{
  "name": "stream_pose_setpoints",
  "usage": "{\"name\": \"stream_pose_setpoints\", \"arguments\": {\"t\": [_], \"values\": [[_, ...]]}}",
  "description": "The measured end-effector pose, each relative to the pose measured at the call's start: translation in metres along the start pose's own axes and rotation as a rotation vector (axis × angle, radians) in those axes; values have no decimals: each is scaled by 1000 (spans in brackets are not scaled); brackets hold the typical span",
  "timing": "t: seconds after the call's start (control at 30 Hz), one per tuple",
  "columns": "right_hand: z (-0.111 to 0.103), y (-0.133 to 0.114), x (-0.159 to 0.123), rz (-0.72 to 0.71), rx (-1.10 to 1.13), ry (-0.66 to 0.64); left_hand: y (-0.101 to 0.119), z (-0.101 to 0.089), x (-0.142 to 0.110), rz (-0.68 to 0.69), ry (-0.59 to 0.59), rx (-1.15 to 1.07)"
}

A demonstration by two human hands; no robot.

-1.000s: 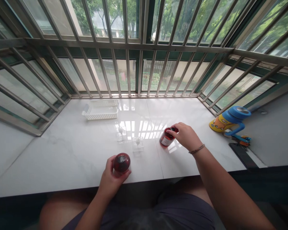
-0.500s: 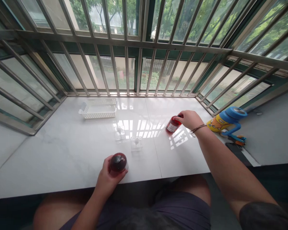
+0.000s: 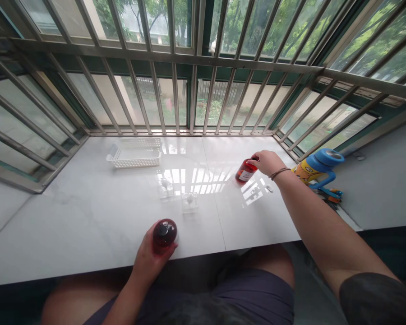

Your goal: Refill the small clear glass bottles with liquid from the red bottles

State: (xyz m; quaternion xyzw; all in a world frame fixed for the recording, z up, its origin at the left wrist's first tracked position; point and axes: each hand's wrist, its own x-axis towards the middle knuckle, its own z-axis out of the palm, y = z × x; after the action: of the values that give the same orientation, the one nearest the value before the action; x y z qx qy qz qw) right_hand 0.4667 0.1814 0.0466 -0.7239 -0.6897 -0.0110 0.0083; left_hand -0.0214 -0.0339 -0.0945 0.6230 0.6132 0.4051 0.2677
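My left hand (image 3: 148,256) is at the sill's front edge, wrapped around a round red bottle (image 3: 164,234) with a dark cap. My right hand (image 3: 269,163) grips the top of a second red bottle (image 3: 245,171), which has a white label and stands slightly tilted on the sill. My fingers hide its cap. Between the hands stand two small transparent glass containers with white tops (image 3: 190,202) (image 3: 165,188), touching neither hand.
The white marble sill (image 3: 88,216) ends at steel window bars (image 3: 203,58). A white plastic basket (image 3: 133,155) sits at the back left. A yellow-and-blue toy (image 3: 320,164) and a small blue-and-orange object (image 3: 329,194) lie to the right.
My right hand has slid its bottle toward the back and right of the sill. My left hand and its bottle have barely moved. The whole view has shifted slightly.
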Motion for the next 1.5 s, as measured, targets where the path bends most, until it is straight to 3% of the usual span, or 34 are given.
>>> {"name": "stream_pose_setpoints", "arguments": {"t": [0.3, 0.43, 0.53, 0.6, 0.63, 0.7, 0.73, 0.83, 0.97, 1.1, 1.33, 1.5], "values": [[5, 2, -1, -44, 30, -4, -10, 6, -1, 60, 29, 86], [6, 0, -11, 12, 25, 34, -14, 6, 1, 97, 26, 113], [10, -16, -30, 13, 98, 235, -15, 6, 1, 111, 16, 120], [17, -41, -49, -117, 251, 356, -15, 5, 1, 114, 15, 121], [24, -57, -59, -214, 351, 341, -15, 5, 1, 114, 12, 121], [43, -94, -80, -406, 546, 138, -14, 5, 1, 114, 11, 118], [54, -113, -89, -435, 639, 41, -13, 5, 1, 115, 13, 114], [92, -168, -107, -456, 841, -149, -12, 5, 1, 125, 22, 106], [122, -210, -113, -345, 1016, -208, -8, 6, -1, 115, 31, 94], [115, -211, -115, -231, 1216, -255, -8, 7, -3, 90, 29, 94], [78, -178, -140, -355, 2013, -658, -27, 9, 0, 277, 58, 167], [58, -176, -162, -255, 2244, -611, -29, 11, 0, 321, 96, 191]]}}
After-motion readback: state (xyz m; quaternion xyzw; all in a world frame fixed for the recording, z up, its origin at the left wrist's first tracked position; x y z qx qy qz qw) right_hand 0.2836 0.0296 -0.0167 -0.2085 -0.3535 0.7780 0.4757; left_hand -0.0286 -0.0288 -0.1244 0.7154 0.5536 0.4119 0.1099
